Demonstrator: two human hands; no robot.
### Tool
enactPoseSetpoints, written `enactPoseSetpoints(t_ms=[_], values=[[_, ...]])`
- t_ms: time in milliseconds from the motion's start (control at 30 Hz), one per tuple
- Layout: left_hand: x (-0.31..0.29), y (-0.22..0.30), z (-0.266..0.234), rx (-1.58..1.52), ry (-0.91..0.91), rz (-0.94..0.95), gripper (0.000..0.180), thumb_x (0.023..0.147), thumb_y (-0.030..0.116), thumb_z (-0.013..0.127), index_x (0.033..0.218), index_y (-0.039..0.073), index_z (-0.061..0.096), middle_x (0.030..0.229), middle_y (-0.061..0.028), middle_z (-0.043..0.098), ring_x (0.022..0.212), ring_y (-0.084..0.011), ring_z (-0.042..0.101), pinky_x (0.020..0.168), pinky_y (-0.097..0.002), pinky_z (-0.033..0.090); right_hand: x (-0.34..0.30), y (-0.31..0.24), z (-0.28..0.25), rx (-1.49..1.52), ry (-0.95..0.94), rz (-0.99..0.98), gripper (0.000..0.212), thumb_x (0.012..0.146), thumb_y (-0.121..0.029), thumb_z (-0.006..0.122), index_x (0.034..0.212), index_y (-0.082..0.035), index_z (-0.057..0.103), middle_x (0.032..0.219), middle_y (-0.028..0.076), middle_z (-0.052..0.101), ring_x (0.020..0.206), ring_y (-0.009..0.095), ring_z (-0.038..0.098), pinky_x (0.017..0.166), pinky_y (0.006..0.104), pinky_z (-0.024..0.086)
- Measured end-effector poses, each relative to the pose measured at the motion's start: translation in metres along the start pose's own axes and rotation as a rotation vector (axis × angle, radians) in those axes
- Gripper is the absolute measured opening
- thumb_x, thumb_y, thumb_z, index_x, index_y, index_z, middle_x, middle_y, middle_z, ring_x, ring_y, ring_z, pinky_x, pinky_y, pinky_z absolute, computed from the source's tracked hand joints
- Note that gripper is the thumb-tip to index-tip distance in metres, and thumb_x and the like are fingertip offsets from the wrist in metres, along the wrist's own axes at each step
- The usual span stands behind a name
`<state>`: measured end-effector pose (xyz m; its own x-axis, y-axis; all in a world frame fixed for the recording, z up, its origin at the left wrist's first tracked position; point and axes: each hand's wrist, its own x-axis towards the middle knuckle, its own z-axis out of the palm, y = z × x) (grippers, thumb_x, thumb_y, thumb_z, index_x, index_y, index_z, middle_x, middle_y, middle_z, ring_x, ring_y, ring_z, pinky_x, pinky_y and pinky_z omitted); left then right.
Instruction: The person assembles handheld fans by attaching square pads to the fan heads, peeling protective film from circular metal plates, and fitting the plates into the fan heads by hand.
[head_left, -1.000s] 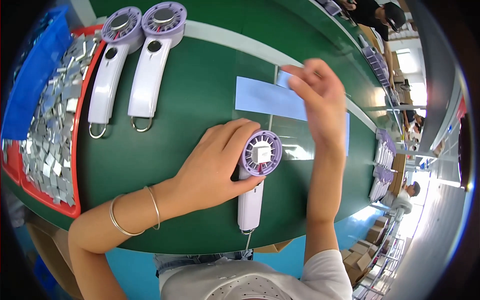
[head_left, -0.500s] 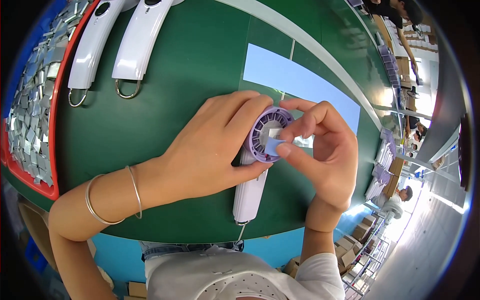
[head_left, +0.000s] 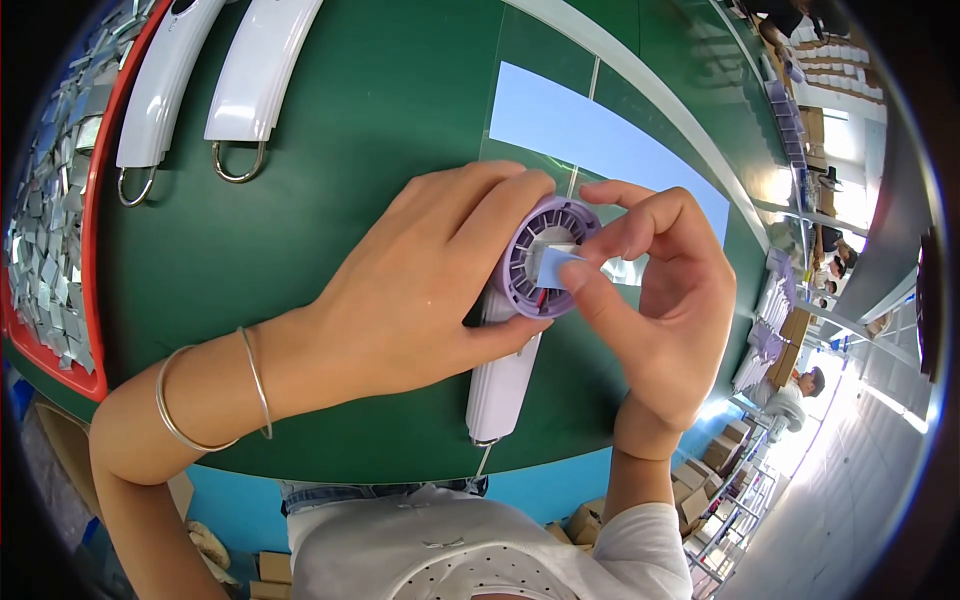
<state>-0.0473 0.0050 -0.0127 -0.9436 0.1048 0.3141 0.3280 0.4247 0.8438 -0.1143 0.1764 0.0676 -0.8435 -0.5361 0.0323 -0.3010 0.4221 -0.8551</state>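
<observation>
My left hand [head_left: 425,275] is wrapped round the purple round head of a small handheld fan [head_left: 501,395], whose white handle lies toward me on the green table. The head's open face shows a ring of dark slots, a pale centre and a bit of red. Over that face my right hand [head_left: 670,300] pinches a small light blue square piece [head_left: 552,270] between thumb and forefinger. A whitish patch is partly visible behind the piece; whether the piece touches the fan is unclear.
At the far left stands a red-rimmed tray [head_left: 92,300] full of small silvery pieces. Two white handles [head_left: 255,85] with metal loops lie at the upper left. Beyond my hands is a pale blue sheet [head_left: 600,135]. Other people are at work at the far right.
The fan head and both hands have shifted slightly up and right in the picture. The blue piece now shows more of its flat side. The white handles and tray appear shifted left.
</observation>
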Motion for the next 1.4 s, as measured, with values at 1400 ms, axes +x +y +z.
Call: enactPoseSetpoints(t_ms=[1400], values=[[-0.002,0.0,-0.002,0.001,-0.056,-0.013,0.083,0.072,0.02,0.083,0.142,0.006,0.041,0.139,-0.0173,0.047,0.126,-0.0379,0.048,0.106,-0.0454,0.04,-0.023,0.018,-0.006,-0.252,0.107,-0.161,0.038,0.07,-0.006,0.081,0.102,-0.004,0.061,0.087,0.007,0.064,0.107,0.031,0.06,0.097,0.0439,0.043]])
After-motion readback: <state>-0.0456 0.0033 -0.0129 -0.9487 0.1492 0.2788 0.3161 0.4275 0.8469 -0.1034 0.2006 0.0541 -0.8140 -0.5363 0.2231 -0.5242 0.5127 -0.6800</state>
